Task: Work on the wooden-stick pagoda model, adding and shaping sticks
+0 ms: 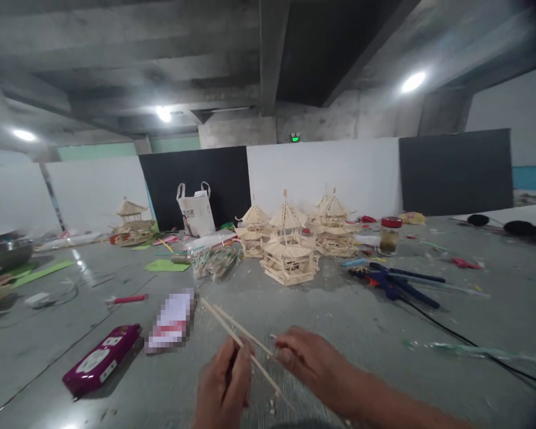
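Two thin wooden sticks (226, 326) cross over my left hand (227, 378), which is closed around them in a pinch. One runs down past the fingers toward the table's near edge; the other slants toward my right hand (315, 363). The right fingers are closed at that stick's end, and a small pale tip, perhaps a stick piece, pokes out between them. Pale crumbs (272, 406) lie on the table below. Straight ahead stands a pavilion model (290, 253) built of wooden sticks, with more such models (335, 229) behind it.
On the right lie a blue glue gun (388, 283) with a black cord and dark-handled pliers (417, 275). A red-lidded jar (389, 235) stands behind. Left are a purple packet (105, 360), a blurred-out item (172, 322), a red pen-like stick (129, 299) and a bag of sticks (217, 261).
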A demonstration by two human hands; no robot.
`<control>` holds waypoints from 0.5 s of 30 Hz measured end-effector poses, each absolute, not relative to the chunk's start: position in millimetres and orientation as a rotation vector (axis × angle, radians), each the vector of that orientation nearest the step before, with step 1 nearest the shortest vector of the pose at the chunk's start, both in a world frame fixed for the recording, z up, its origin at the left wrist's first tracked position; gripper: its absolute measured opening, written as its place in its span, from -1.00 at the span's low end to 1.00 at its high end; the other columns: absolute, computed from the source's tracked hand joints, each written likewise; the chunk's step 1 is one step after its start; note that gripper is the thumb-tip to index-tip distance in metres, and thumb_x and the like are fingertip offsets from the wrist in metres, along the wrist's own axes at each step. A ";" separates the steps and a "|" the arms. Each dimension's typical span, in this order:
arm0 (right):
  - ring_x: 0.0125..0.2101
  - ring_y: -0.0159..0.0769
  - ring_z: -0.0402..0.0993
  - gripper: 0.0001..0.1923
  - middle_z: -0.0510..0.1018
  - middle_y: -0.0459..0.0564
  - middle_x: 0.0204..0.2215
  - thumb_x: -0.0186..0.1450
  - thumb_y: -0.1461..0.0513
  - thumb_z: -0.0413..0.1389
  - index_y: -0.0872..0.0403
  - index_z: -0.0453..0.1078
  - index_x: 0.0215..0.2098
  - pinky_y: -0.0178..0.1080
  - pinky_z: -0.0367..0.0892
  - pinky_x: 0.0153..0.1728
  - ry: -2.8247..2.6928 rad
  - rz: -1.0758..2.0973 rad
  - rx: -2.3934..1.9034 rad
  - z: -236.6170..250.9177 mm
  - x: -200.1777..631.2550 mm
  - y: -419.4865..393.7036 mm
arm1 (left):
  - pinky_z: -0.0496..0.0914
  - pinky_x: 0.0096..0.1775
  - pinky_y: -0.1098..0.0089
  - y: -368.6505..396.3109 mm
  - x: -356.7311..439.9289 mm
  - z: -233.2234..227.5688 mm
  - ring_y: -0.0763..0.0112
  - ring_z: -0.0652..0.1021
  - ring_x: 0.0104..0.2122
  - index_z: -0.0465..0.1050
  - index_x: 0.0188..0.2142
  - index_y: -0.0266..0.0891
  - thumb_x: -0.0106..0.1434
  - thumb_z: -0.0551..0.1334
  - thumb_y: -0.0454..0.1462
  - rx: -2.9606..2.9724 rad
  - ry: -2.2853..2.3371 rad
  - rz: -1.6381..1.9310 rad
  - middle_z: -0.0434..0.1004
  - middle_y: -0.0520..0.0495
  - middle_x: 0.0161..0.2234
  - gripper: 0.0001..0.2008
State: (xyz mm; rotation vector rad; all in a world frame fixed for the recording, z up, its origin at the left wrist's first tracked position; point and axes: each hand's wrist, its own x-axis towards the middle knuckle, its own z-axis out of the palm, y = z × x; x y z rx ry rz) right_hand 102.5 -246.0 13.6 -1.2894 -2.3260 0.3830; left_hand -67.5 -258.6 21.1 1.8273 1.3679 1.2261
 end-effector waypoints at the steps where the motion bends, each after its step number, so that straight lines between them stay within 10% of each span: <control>1: -0.15 -0.16 0.37 -0.75 0.47 0.13 -0.20 0.37 0.21 -0.04 0.19 0.40 -0.16 -0.17 0.23 -0.11 -2.319 0.316 -1.360 10.7 105.8 -235.7 | 0.18 -0.56 0.47 -249.2 -65.8 23.7 0.50 0.25 -0.69 0.20 -0.53 -0.13 0.29 -0.02 -0.10 1.851 1.419 1.238 0.13 0.19 -0.72 -0.70; 15: -0.35 -0.33 0.43 -0.85 0.48 -0.05 -0.38 0.35 0.26 0.03 0.18 0.38 -0.32 -0.19 0.36 -0.26 -2.492 0.169 -1.646 -10.7 157.0 -187.3 | 0.41 -0.50 0.44 -162.0 -64.9 12.0 0.53 0.47 -0.55 0.40 -0.22 -0.31 0.31 0.13 -0.15 1.632 1.619 0.556 0.47 0.03 -0.42 -0.76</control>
